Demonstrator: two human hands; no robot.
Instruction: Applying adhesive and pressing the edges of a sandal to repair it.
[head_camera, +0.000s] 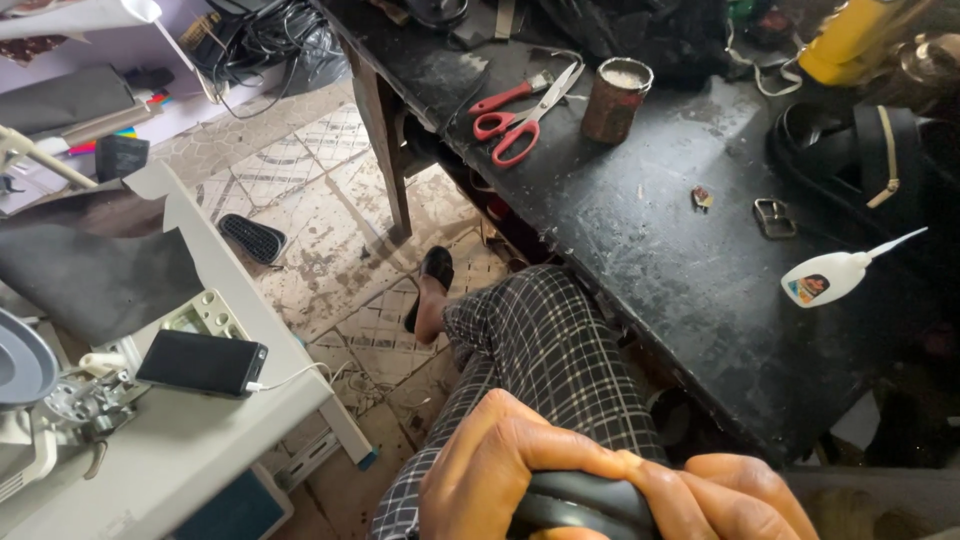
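**Both hands wrapped on the dark rounded piece**

Nearest to me, at six o'clock in the view, my left hand (500, 465) is curled over a dark rounded piece (580, 503), black and smooth, possibly a strap or part of a shoe; too little of it shows to say. My fingers fold down over its top from the nine o'clock side. My right hand (740, 500) closes on the same piece from three o'clock, fingers bent over its edge. Both grips are closed on it, and it sits low over my lap, just above my checked trousers (540, 340).

To do this well, I judge I should keep the piece steady between the two hands, thumbs close together, and press evenly so that it neither twists nor slips.

My left wrist is bent with the knuckles up; my right hand lies flatter, the fingers pointing toward nine o'clock.

Around me, from the left: at nine o'clock a black phone (202, 363) lies on a pale sewing-machine table (190, 440), its white cable trailing off. At twelve o'clock red-handled scissors (520, 115) and a rusty tin (616, 98) rest on the black workbench (680, 280). Toward two o'clock a metal buckle (774, 218) lies, and at three o'clock a white glue bottle (835, 273) on its side, well apart from my hands.
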